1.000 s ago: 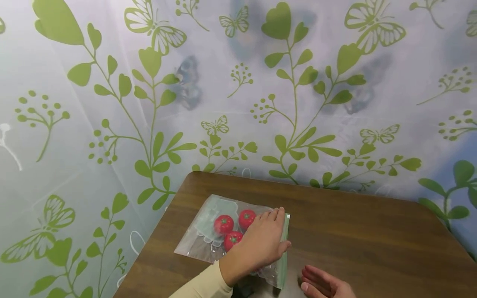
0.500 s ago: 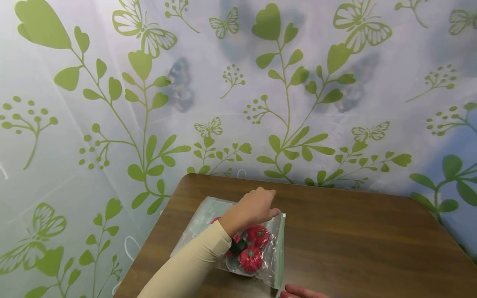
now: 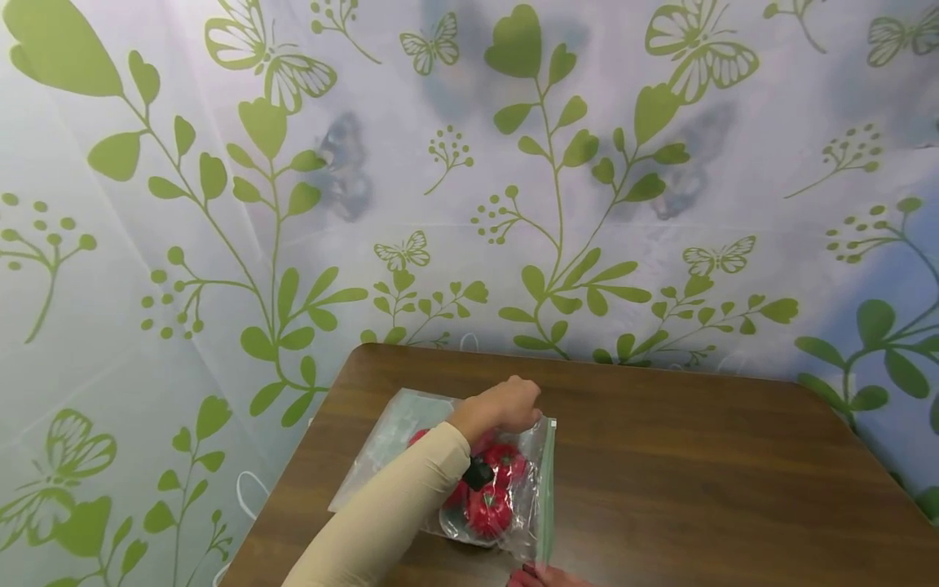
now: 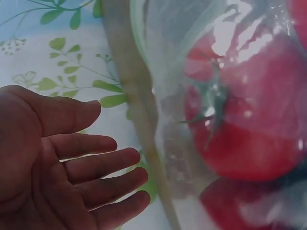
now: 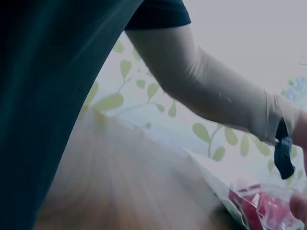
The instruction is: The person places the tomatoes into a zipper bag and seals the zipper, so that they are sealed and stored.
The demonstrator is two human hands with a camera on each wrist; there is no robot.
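Observation:
A clear zip bag (image 3: 528, 505) with a pale green zip edge lies on the table, holding several red tomatoes (image 3: 489, 512) with green tops. Across the bag reaches my left hand (image 3: 508, 403), near the far end of the zip edge. In the left wrist view that left hand (image 4: 72, 163) has loose, spread fingers with nothing between them, beside the bag (image 4: 168, 143). My right hand (image 3: 550, 577) is mostly cut off by the bottom of the head view; its fingers pinch the near corner of the zip edge.
The brown wooden table (image 3: 697, 473) extends right of the bag. Behind it hangs a pale cloth (image 3: 455, 204) printed with green leaves and butterflies. A dark device (image 3: 479, 473) is worn at the left wrist. Dark clothing (image 5: 48, 96) fills the left of the right wrist view.
The left hand has moved from flat over the tomatoes to the far end of the zip edge. The right hand has come left to the bag's near corner. The head view has shifted slightly.

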